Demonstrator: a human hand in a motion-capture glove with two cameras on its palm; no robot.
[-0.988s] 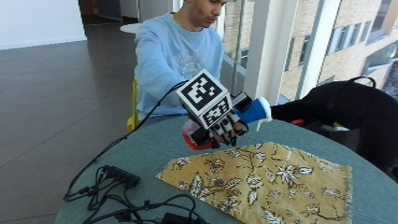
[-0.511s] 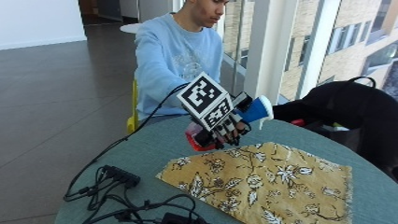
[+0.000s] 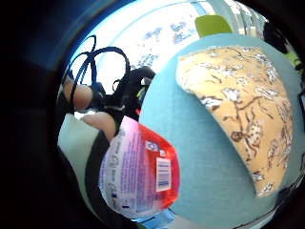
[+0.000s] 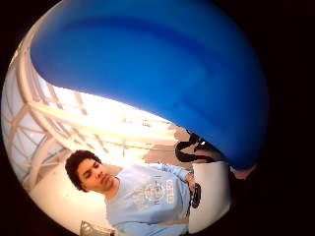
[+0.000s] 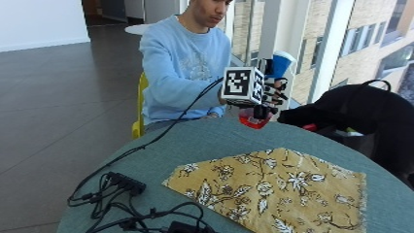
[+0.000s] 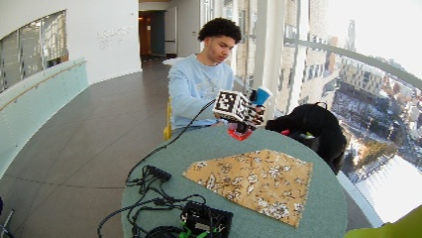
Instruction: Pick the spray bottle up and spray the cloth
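Right hand (image 5: 267,97) is wrapped round the bottle (image 5: 260,115), lifted off the desk (image 5: 194,145) with its blue head up, presumably to aim down at the cloth (image 5: 271,191).

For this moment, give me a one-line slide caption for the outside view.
Gloved right hand holds the spray bottle lifted off the round table, beyond the floral cloth.

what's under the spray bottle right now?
The spray bottle is off the table, gripped by the gloved right hand. Under it is bare teal tabletop; the floral cloth lies further forward, flat. What the cloth covers is hidden.
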